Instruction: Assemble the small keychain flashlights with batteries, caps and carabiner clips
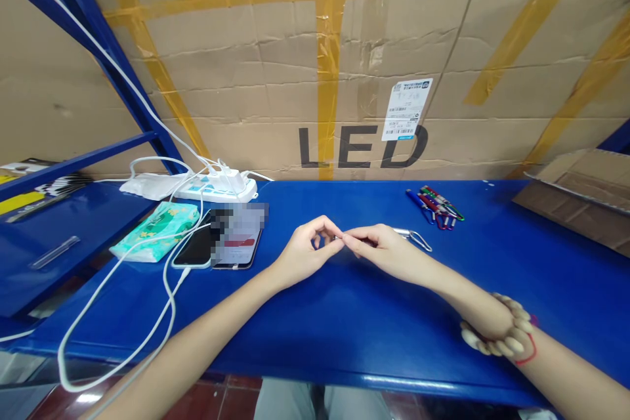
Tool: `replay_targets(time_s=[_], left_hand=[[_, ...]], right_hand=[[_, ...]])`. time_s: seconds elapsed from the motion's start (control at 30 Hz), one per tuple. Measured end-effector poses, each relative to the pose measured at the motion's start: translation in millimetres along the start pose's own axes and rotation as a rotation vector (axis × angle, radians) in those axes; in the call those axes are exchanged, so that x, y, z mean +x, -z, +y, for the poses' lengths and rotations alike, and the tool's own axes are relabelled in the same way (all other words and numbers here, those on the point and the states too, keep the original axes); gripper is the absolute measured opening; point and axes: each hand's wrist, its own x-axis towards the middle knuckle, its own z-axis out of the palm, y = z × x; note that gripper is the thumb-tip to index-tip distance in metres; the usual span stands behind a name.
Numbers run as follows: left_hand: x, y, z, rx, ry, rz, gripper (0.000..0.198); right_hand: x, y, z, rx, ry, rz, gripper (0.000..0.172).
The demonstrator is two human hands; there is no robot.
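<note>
Over the middle of the blue table, my left hand (309, 249) and my right hand (388, 252) meet at the fingertips. Both are closed in a pinch around something small, and the fingers hide nearly all of it; only a tiny dark and shiny bit shows between them. Just behind my right hand lies a silver carabiner clip (419, 240) with a short silver piece, partly covered by that hand. Farther back on the right is a bunch of small metal tubes with carabiner clips (436, 209) in blue, red, green and silver.
On the left of the blue table (344, 335) lie two phones (237, 246), a green tissue pack (156, 231) and a white power strip (216, 190) with loose white cables. An open cardboard box (583, 197) stands at the right. A large taped carton (275, 79) walls off the back.
</note>
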Motion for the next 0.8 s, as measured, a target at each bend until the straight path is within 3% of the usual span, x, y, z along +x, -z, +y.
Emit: replay_targets(time_s=[0.3, 0.5, 0.8], left_hand=[[0.8, 5.6, 0.8, -0.169, 0.067, 0.106, 0.013], [1.4, 4.5, -2.3, -0.151, 0.103, 0.045, 0.015], [2.0, 7.6, -2.1, -0.118, 0.087, 0.05, 0.019]], right_hand=[[1.9, 1.7, 6.6, 0.01, -0.026, 0.05, 0.038], [1.6, 0.5, 7.7, -0.011, -0.021, 0.001, 0.035], [1.6, -2.5, 4.5, 0.011, -0.018, 0.016, 0.033]])
